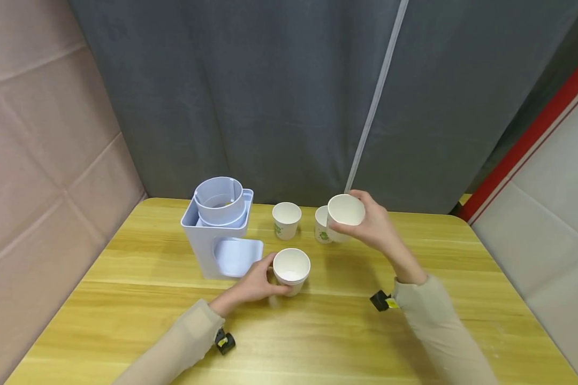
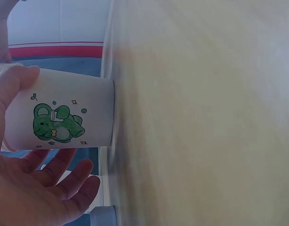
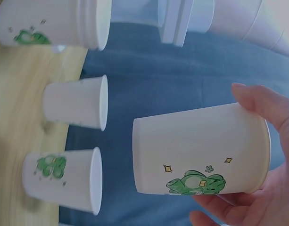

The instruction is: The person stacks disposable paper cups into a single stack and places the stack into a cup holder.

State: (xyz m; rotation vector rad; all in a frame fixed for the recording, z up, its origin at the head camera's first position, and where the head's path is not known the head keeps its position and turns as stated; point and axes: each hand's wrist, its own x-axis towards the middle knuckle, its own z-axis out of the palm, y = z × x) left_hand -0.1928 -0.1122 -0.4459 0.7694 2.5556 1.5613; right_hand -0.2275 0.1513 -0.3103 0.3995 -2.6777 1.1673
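right hand (image 1: 374, 227) grips a raised cup (image 1: 345, 213) — left hand (image 1: 252, 284) holds stacked cups (image 1: 293, 270), upright, between thumb and fingers

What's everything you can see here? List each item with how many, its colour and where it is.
Paper cup stack: 1 (cups inside not countable), white with green print, table centre
Raised paper cup: 1, white with green print, above the table, right of the stack
Standing paper cups: 2, white with green print, table's far side
Plastic box with round tube: 1, pale blue, left of the cups
Wood-grain table: 1, yellow, beneath
Curtain: 1, dark grey, behind
Wall covering: 1, pale pink, left
Red-edged panel: 1, white, right
Wrist cameras: 2, black, at the cuffs
Sleeves: 2, beige, foreground
Left hand: 1, bare, holding the stack
Right hand: 1, bare, holding the raised cup
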